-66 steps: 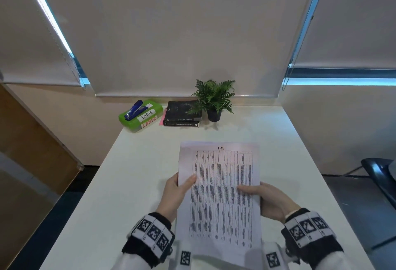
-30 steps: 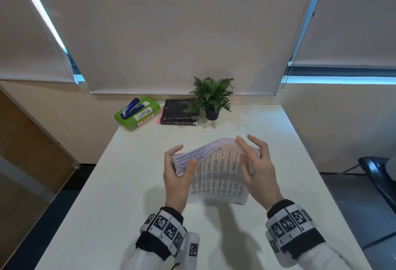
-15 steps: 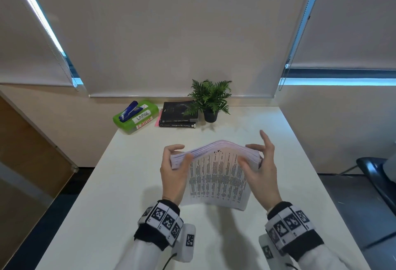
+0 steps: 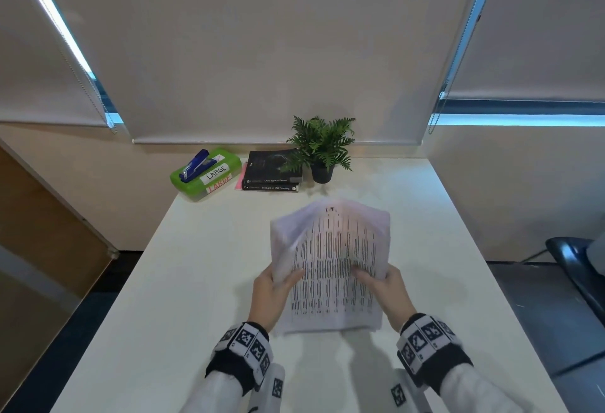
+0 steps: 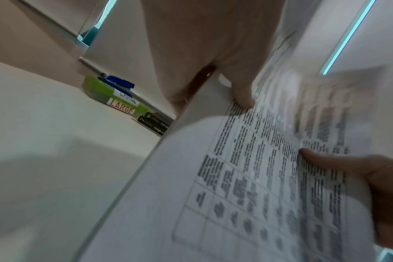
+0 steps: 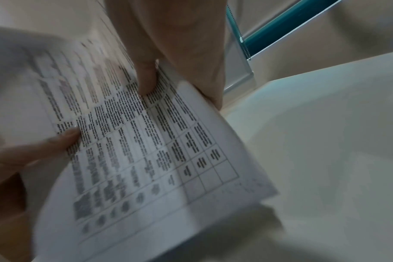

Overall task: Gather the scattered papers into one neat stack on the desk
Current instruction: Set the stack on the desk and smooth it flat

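Observation:
A stack of printed papers (image 4: 330, 265) with a table of dark text is held up off the white desk (image 4: 203, 265), its top edge tilted away and blurred by motion. My left hand (image 4: 275, 291) grips its left side, thumb on the top sheet and fingers behind. My right hand (image 4: 386, 285) grips the right side the same way. In the left wrist view the left thumb presses the papers (image 5: 269, 168). The right wrist view shows the papers (image 6: 146, 150) pinched between the right thumb and fingers. The fingers behind the sheets are hidden.
At the desk's far edge stand a green box (image 4: 206, 174) labelled LARGE with a blue stapler (image 4: 195, 163) on it, two stacked dark books (image 4: 273, 170) and a small potted fern (image 4: 322, 147). A dark chair (image 4: 576, 262) sits to the right of the desk.
The stack lay flat under both hands, then was held by its far edge with fingers over the top. Now both hands grip its sides lower down and it is tipped up.

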A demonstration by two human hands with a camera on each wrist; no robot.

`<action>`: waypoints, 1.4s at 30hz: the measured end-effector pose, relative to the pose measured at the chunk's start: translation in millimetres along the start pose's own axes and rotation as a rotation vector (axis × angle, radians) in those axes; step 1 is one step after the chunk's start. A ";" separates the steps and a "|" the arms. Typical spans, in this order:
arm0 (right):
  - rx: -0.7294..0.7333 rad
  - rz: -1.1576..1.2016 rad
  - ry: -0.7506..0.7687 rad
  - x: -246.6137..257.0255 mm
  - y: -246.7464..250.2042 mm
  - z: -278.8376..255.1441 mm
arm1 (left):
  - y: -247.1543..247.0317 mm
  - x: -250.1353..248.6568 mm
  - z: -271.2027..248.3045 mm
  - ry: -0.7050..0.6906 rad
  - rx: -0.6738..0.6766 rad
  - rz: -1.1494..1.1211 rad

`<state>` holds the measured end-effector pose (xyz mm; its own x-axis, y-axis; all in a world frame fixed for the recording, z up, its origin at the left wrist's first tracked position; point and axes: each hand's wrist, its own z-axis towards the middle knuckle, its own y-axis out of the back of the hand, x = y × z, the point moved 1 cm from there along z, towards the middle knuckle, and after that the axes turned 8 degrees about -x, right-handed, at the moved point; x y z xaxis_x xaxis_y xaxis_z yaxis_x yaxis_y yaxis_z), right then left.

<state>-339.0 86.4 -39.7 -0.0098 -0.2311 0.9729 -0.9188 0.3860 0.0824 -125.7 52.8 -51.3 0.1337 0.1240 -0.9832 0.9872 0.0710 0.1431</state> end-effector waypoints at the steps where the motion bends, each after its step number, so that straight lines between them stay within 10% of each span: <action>1: 0.018 -0.015 -0.018 0.8 0.0 5.4 | -1.0 -1.4 4.6 0.037 0.022 0.011; 11: 0.046 -0.206 -0.483 -72.1 2.8 43.2 | -11.8 62.1 28.6 0.474 0.114 0.175; 22: -0.056 -0.535 -0.322 -71.8 -4.6 46.2 | -27.7 53.5 33.1 0.328 0.041 0.764; 38: 0.011 -0.751 -0.323 -64.6 -6.2 57.8 | -29.1 42.0 31.7 0.397 0.153 0.926; 42: -0.183 -0.829 -0.141 -41.8 -8.7 62.5 | -41.0 30.4 38.4 0.081 -0.019 1.079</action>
<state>-355.3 36.9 -94.6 0.5762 -0.6063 0.5481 -0.5731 0.1784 0.7998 -158.7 15.6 -91.4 0.9244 0.1950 -0.3277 0.3511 -0.0998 0.9310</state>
